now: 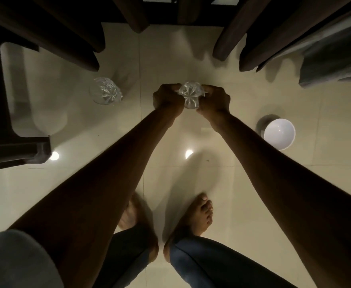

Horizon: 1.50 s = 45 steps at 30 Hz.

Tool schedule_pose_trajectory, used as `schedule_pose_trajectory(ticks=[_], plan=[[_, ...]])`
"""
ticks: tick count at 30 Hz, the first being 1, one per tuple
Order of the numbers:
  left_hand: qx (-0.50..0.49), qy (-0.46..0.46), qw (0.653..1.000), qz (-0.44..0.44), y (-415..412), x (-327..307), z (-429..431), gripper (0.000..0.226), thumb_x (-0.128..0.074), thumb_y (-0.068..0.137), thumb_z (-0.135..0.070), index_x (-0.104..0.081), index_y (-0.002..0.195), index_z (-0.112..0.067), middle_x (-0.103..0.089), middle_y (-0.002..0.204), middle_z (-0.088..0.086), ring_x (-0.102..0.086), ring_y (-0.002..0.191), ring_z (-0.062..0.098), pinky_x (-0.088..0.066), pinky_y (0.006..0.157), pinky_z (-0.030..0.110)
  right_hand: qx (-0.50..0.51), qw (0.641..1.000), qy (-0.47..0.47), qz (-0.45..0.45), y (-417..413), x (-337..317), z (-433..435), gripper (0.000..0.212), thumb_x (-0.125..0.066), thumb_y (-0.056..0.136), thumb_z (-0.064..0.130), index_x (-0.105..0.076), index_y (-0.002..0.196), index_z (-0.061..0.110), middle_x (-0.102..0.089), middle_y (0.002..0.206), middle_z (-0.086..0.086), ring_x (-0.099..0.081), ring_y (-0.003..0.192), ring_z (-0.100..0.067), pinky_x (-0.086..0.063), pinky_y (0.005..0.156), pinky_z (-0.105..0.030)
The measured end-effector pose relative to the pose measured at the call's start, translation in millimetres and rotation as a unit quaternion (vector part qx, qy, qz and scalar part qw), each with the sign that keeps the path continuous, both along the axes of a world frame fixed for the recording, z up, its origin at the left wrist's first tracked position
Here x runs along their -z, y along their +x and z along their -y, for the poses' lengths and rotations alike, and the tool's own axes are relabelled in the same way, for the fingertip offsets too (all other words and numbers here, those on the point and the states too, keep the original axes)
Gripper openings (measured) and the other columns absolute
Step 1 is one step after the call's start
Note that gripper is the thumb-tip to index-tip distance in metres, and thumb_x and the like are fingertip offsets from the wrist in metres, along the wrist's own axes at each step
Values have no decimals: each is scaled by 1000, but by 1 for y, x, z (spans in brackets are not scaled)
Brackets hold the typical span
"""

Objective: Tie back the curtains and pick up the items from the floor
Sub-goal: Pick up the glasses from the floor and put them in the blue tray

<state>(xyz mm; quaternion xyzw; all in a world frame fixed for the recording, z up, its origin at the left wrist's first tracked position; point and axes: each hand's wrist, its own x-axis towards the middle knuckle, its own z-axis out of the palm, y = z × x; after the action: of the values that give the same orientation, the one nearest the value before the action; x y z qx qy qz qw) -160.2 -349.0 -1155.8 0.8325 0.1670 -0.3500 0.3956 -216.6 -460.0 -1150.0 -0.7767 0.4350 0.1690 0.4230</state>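
A clear cut-glass tumbler (190, 95) is held between both hands over the pale tiled floor. My left hand (167, 99) grips its left side with curled fingers. My right hand (215, 100) grips its right side. A second cut-glass tumbler (105, 93) stands on the floor to the left, apart from my hands. A white bowl (279, 133) sits on the floor to the right. Dark brown curtains (230, 36) hang down to the floor at the top of the view.
A dark table with a glass top (14, 146) fills the left side. A grey fabric-covered piece of furniture (334, 63) stands at the upper right. My bare feet (199, 215) stand on the tiles below my arms.
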Motion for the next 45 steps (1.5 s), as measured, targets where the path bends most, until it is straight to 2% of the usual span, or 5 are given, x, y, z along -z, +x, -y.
schedule_pose_trajectory(ticks=[13, 21, 31, 37, 45], plan=[[26, -2, 999, 44, -60, -200, -67, 44, -62, 84, -8, -72, 123, -28, -76, 113, -3, -71, 103, 14, -54, 97, 28, -71, 997, 17, 5, -51, -193, -53, 49, -54, 90, 18, -62, 138, 14, -66, 134, -11, -72, 104, -31, -58, 94, -46], [42, 42, 997, 50, -60, -371, -99, 41, -62, 85, -16, -73, 122, -30, -75, 115, -2, -67, 111, 16, -45, 94, 18, -119, 993, -18, -19, -56, -361, -87, 46, -54, 95, 20, -60, 140, 16, -63, 139, -9, -58, 128, -27, -42, 107, -30], [-36, 16, 998, 44, -70, -555, -124, 50, -46, 86, -7, -73, 120, -31, -74, 117, 3, -66, 110, 28, -47, 88, 23, -7, 1000, -9, 1, -48, -552, -140, 49, -44, 95, 4, -60, 140, 15, -58, 145, -8, -51, 136, -28, -39, 110, -29], [-21, -13, 997, 76, -81, -623, -164, 49, -53, 82, -6, -75, 116, -34, -77, 108, -3, -70, 99, 24, -59, 86, 36, -27, 997, -17, 63, -66, -625, -169, 29, -47, 88, 6, -71, 103, 14, -74, 107, -10, -65, 102, -35, -54, 85, -39], [-50, -7, 989, 140, -103, -695, -205, 21, -68, 94, -21, -75, 113, -16, -76, 105, 1, -69, 99, 20, -54, 85, 28, 58, 989, 51, 124, -68, -687, -217, 43, -53, 90, -1, -69, 128, 13, -69, 130, -8, -63, 122, -29, -50, 106, -36]])
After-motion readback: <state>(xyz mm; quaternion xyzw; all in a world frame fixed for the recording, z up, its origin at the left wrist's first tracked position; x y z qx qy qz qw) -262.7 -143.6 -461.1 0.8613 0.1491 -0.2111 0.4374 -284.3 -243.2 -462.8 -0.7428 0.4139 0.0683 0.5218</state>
